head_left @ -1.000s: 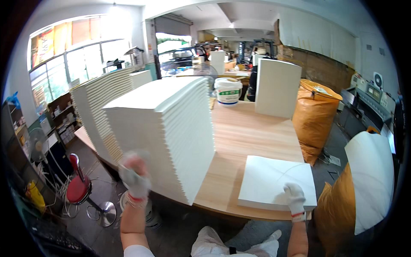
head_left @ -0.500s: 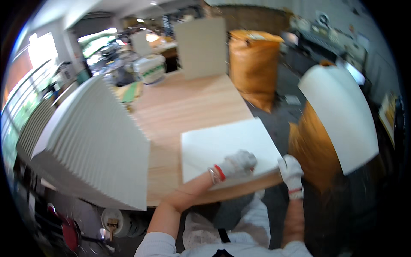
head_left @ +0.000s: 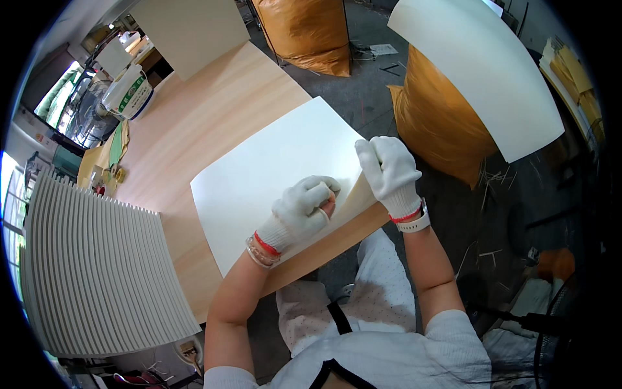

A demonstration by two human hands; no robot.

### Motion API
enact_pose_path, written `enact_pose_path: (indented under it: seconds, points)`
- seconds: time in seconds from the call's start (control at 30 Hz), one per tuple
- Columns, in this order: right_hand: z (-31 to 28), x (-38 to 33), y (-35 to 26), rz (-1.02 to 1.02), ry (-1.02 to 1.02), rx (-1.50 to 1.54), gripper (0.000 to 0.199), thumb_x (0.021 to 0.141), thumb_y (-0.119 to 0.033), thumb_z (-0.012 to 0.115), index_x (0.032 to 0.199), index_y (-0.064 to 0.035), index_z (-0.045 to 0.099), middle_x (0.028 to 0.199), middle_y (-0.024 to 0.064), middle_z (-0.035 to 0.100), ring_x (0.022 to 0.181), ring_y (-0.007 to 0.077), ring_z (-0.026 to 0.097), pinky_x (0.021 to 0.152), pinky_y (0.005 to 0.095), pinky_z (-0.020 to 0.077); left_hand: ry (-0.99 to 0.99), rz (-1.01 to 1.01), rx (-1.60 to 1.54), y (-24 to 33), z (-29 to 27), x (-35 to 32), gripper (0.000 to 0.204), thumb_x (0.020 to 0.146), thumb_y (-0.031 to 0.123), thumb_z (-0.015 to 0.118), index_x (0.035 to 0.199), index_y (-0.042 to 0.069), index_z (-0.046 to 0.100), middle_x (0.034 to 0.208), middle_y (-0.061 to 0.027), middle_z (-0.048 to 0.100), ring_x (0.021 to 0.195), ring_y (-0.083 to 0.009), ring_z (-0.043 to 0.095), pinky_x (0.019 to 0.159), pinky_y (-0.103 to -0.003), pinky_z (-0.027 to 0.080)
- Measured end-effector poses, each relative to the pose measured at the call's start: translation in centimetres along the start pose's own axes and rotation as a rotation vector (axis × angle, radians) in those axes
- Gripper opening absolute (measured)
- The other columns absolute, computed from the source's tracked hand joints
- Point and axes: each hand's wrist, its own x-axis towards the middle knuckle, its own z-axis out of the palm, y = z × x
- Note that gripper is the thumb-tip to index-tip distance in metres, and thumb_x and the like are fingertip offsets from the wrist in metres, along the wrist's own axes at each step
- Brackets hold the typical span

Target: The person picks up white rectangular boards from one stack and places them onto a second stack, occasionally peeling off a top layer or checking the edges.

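Observation:
A large white sheet (head_left: 272, 168) lies flat on the wooden table (head_left: 214, 110), its near right corner at the table's edge. My left hand (head_left: 301, 211), in a white glove, rests curled on the sheet near that corner, with one bare fingertip showing. My right hand (head_left: 389, 170), also gloved, pinches the sheet's right edge and lifts the corner a little off the table.
A tall stack of white sheets (head_left: 97, 272) fills the table's left end. A white bucket (head_left: 128, 92) and an upright white board (head_left: 188, 32) stand at the far side. Orange sacks (head_left: 440, 123) and a curved white sheet (head_left: 479, 71) stand on the right.
My left hand came away from the tall stack and moved right onto the flat sheet. My right hand shifted to the sheet's right edge and raised the corner. The view tilted down.

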Motion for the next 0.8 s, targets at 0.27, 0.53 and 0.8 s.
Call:
enact_pose_path:
  seconds: [0.27, 0.53, 0.8]
  points:
    - [0.8, -0.7, 0.3, 0.048, 0.087, -0.035, 0.015, 0.092, -0.011, 0.060, 0.103, -0.0027, 0.067, 0.071, 0.0104, 0.055, 0.065, 0.0295, 0.054, 0.058, 0.0410, 0.0411, -0.059, -0.131, -0.115, -0.1, -0.7, -0.2, 0.036, 0.074, 0.002, 0.084, 0.089, 0.002, 0.051, 0.118, -0.0136, 0.067, 0.098, -0.0236, 0.066, 0.087, -0.034, 0.055]
    - [0.0, -0.6, 0.1, 0.148, 0.056, 0.185, 0.014, 0.093, -0.013, 0.060, 0.101, -0.0016, 0.065, 0.072, 0.0106, 0.055, 0.066, 0.0308, 0.054, 0.061, 0.0417, 0.0419, 0.029, -0.022, -0.124, -0.6, -0.1, -0.7, 0.058, 0.078, 0.002, 0.080, 0.132, 0.002, 0.059, 0.124, -0.0155, 0.065, 0.106, -0.0268, 0.066, 0.093, -0.032, 0.052]
    - [1.2, -1.3, 0.8, -0.057, 0.145, -0.069, 0.016, 0.093, -0.011, 0.059, 0.104, -0.0010, 0.064, 0.074, 0.0112, 0.055, 0.067, 0.0305, 0.054, 0.061, 0.0417, 0.0421, 0.033, 0.062, -0.028, 0.0, -0.2, 0.1, 0.044, 0.074, 0.007, 0.079, 0.116, 0.008, 0.065, 0.132, -0.0194, 0.059, 0.102, -0.0346, 0.067, 0.085, -0.040, 0.054]
